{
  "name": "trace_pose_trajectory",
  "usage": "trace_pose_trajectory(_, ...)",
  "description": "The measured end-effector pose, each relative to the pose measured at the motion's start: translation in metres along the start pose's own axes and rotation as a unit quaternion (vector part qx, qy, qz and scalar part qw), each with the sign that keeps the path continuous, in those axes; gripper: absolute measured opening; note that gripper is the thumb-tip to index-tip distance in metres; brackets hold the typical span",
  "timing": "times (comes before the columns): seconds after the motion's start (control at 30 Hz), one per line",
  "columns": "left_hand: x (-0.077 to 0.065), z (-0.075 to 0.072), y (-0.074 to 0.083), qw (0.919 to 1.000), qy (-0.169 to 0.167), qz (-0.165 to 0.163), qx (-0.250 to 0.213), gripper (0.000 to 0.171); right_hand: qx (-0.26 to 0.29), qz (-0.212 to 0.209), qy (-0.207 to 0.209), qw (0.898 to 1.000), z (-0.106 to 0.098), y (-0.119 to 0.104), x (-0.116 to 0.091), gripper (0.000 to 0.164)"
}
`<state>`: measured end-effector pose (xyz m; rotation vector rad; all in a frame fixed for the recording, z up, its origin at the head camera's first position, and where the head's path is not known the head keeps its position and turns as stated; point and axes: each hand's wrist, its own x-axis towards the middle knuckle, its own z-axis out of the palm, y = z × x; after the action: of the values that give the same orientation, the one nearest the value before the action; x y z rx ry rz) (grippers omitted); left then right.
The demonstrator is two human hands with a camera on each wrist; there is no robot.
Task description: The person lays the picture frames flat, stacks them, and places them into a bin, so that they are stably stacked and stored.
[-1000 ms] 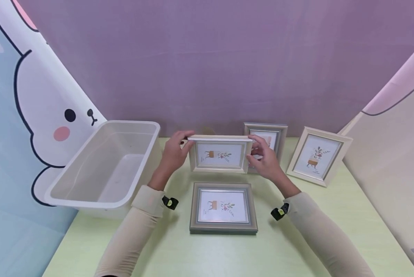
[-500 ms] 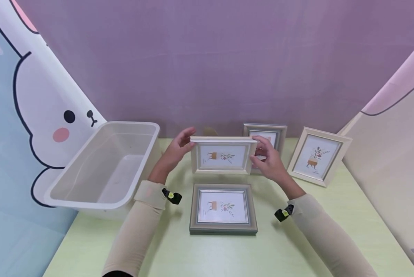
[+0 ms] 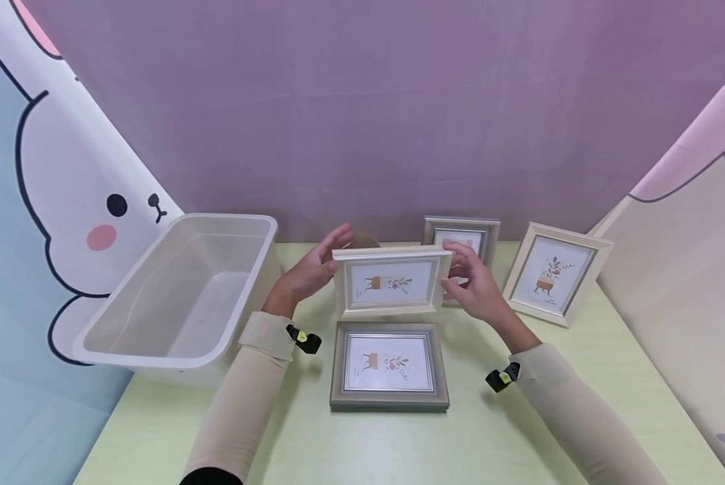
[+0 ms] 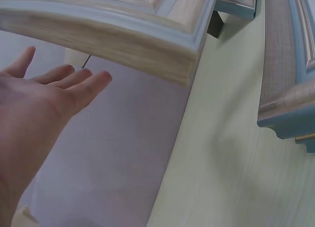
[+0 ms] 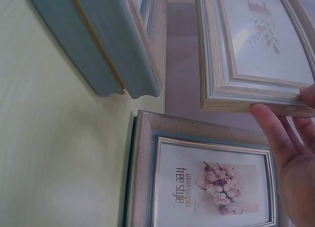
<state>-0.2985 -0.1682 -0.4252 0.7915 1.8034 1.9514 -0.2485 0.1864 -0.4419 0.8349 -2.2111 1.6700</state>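
Observation:
A cream picture frame (image 3: 390,283) with a plant print turned sideways is held up above the table. My right hand (image 3: 473,283) pinches its right edge between thumb and fingers, which the right wrist view also shows. My left hand (image 3: 308,273) is at its left edge with fingers stretched out; in the left wrist view the fingers (image 4: 74,84) are extended behind the frame's edge, not curled round it. A brownish rounded piece (image 3: 364,240) shows behind the frame's top edge. Just in front, grey-brown picture frames (image 3: 389,402) lie stacked flat, face up.
A translucent white plastic bin (image 3: 183,360) stands at the left. Back right, a grey-brown frame (image 5: 206,187) with a flower print stands upright, partly hidden by my right hand. Farther right a cream frame (image 3: 553,276) leans back. A purple cloth (image 3: 362,121) hangs behind the table (image 3: 387,448).
My left hand has let go of the held frame's left edge and spread its fingers. The frame has shifted slightly right and down, still pinched by my right hand.

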Motion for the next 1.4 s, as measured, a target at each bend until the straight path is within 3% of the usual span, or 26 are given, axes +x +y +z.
trace_pose_trajectory(0.13,-0.001,-0.001,-0.001,1.0,0.003,-0.003,-0.007,0.135,0.003,-0.001,0.001,1.0,0.001,0.0,0.0,0.066)
trace_pose_trajectory(0.4,-0.004,0.001,0.003,0.9994,0.024,0.001,0.025,0.13,0.007,-0.002,0.007,1.0,0.002,0.001,0.001,0.066)
trace_pose_trajectory(0.77,-0.008,0.009,0.01,0.9943,0.091,0.027,0.049,0.121,0.008,-0.003,0.016,1.0,0.002,0.002,0.002,0.069)
trace_pose_trajectory(0.87,-0.011,0.013,0.013,0.991,0.118,0.03,0.055,0.107,0.009,0.002,0.019,1.0,0.002,0.002,0.001,0.068)
trace_pose_trajectory(1.07,-0.015,0.023,0.018,0.9819,0.174,0.019,0.073,0.058,0.015,0.016,0.025,0.999,0.002,0.0,0.0,0.066)
trace_pose_trajectory(1.2,-0.016,0.026,0.017,0.9752,0.205,0.009,0.084,0.051,0.015,0.022,0.029,0.999,0.002,-0.001,-0.002,0.065)
trace_pose_trajectory(1.4,-0.021,0.031,0.017,0.971,0.217,0.01,0.099,0.045,0.009,0.021,0.03,0.999,0.003,0.001,-0.003,0.066)
